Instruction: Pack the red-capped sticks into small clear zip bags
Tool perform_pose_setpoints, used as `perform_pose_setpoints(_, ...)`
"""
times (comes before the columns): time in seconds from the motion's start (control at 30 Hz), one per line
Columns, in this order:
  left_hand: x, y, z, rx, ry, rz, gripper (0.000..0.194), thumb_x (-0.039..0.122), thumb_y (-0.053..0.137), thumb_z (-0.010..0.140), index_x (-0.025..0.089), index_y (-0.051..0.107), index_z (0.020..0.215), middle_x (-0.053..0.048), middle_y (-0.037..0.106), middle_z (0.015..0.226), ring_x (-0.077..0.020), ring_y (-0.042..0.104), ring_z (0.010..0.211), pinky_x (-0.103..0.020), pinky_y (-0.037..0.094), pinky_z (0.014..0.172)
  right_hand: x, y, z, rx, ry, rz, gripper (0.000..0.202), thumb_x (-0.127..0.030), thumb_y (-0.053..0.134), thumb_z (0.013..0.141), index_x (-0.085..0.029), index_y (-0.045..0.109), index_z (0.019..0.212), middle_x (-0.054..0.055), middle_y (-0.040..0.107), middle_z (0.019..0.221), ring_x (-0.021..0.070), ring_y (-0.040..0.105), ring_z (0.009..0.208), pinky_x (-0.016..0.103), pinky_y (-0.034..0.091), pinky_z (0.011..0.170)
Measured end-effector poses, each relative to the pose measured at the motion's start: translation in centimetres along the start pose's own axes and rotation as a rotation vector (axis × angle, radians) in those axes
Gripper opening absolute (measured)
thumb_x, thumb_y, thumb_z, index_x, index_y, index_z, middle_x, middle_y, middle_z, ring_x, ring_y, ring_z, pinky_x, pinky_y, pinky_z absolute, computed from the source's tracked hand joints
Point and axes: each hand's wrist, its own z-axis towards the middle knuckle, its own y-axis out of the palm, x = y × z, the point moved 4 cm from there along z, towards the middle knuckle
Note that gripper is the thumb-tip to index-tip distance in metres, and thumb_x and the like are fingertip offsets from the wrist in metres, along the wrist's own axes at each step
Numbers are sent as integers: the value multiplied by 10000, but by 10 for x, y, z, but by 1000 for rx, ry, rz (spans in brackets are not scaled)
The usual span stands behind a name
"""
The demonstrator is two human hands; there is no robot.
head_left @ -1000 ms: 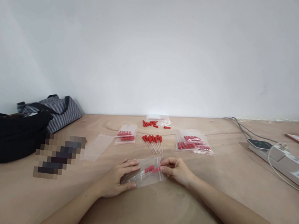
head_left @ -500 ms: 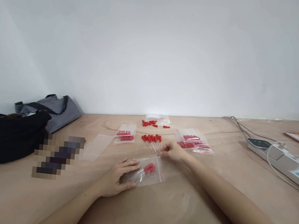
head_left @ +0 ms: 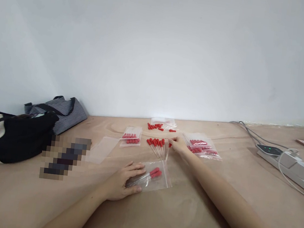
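- Rightward and up from the small zip bag (head_left: 162,184), the right hand (head_left: 176,145) had travelled over the last second, from the bag's mouth to the bulb end of the fanned droppers (head_left: 156,144); the left hand (head_left: 124,181) had stayed on the bag.
- That right hand, just right of the frame's middle, pinched one dropper (head_left: 170,145) by its red bulb between thumb and fingertips, the thin stem pointing down the frame.
- The left hand lay low in the middle of the frame, thumb and fingers spread apart, resting on the left end of the small zip bag.
- Inside that bag, two red-bulbed droppers (head_left: 156,172) lay side by side, bulbs toward its mouth at the right.
- Left of the pinched dropper, the fanned droppers lay on the tabletop (head_left: 140,215), bulbs up the frame and stems converging downward.
- A filled bag (head_left: 131,135) of red bulbs lay left of the fan, and overlapping filled bags (head_left: 201,146) lay to its right.
- Loose red bulbs (head_left: 154,126) lay farther up, near the wall (head_left: 175,51).
- A power strip (head_left: 299,171) stood at the right edge.
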Motion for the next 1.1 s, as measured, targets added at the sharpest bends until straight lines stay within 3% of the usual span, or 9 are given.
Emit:
perform_pose_setpoints(0.2, 0, 1, 1, -12, 8, 6, 508, 444, 513, 782, 241, 421, 1239, -63, 382, 1328, -237, 325, 1221, -462, 169, 1035, 9, -37, -47, 133, 32, 352, 272, -448, 471, 738, -187, 410, 693, -26, 530, 547, 78, 463, 418, 195, 371, 405)
perform_pose_setpoints(0.37, -1, 1, 1, -12, -3, 9, 507, 449, 505, 785, 244, 416, 1241, -57, 374, 1334, -234, 323, 1223, -454, 175, 1035, 15, -28, -79, 172, 141, 703, 346, -463, 610, 639, -198, 390, 673, -37, 535, 550, 74, 470, 412, 189, 377, 378)
perform_pose_setpoints(0.53, 0, 2, 0, -8, 3, 12, 496, 455, 507, 785, 247, 430, 1229, -54, 380, 1330, -229, 319, 1226, -447, 185, 1034, 8, -7, -101, -19, 208, 785, 398, -473, 683, 558, -193, 419, 663, -25, 565, 567, 108, 556, 486, 237, 462, 477)
perform_pose_setpoints(0.8, 0, 1, 1, -1, 5, 13, 502, 459, 501, 789, 230, 432, 1230, -63, 382, 1329, -227, 318, 1227, -439, 180, 1038, 3, 8, -112, -409, 45, 531, 343, -409, 715, 514, -145, 542, 649, -28, 559, 502, 98, 525, 468, 243, 432, 495)
perform_pose_setpoints(0.93, 0, 2, 1, 0, 9, 7, 509, 457, 508, 784, 239, 423, 1236, -59, 382, 1329, -232, 320, 1225, -455, 174, 1035, 4, 10, -107, -494, -24, 477, 264, -277, 719, 518, -142, 592, 706, -36, 565, 558, 72, 497, 513, 216, 408, 533)
perform_pose_setpoints(1.1, -1, 3, 2, 9, 12, 0, 507, 447, 515, 781, 250, 420, 1238, -52, 388, 1325, -233, 328, 1220, -456, 174, 1035, 3, 17, -100, -482, -96, 430, 251, -238, 715, 505, -150, 535, 655, -41, 544, 568, 70, 475, 511, 201, 384, 504)
